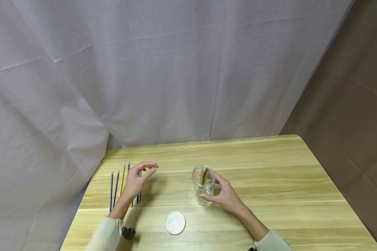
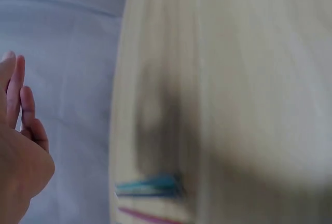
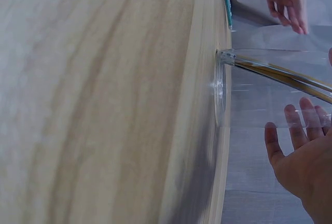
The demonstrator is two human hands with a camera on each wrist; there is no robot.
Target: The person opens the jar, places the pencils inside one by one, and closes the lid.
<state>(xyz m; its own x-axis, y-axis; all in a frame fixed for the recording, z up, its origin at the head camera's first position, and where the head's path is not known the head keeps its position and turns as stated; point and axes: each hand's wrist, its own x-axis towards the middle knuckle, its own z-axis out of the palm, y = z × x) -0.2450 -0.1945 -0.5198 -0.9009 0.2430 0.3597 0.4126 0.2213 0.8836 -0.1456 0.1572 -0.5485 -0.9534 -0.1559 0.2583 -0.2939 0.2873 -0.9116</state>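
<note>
My right hand (image 1: pixel 227 196) holds a clear jar (image 1: pixel 199 199) upright on the table, thumb in front and fingers round the far side. In the right wrist view my fingers (image 3: pixel 309 125) curve along the jar's wall (image 3: pixel 254 115). A few yellow and dark pencils (image 1: pixel 202 177) lean inside the jar. To the left my left hand (image 1: pixel 137 180) is raised over loose pencils (image 1: pixel 111 191), fingers bent loosely and nothing held. In the left wrist view this hand (image 2: pixel 26 156) shows at the left edge, with pencils (image 2: pixel 148 187) blurred below.
A round whitish lid (image 1: pixel 175 222) lies on the wooden table (image 1: pixel 270 195) in front of the jar. Grey cloth (image 1: pixel 176 87) hangs behind the table's far edge. A black device (image 1: pixel 128 233) sits at my left wrist.
</note>
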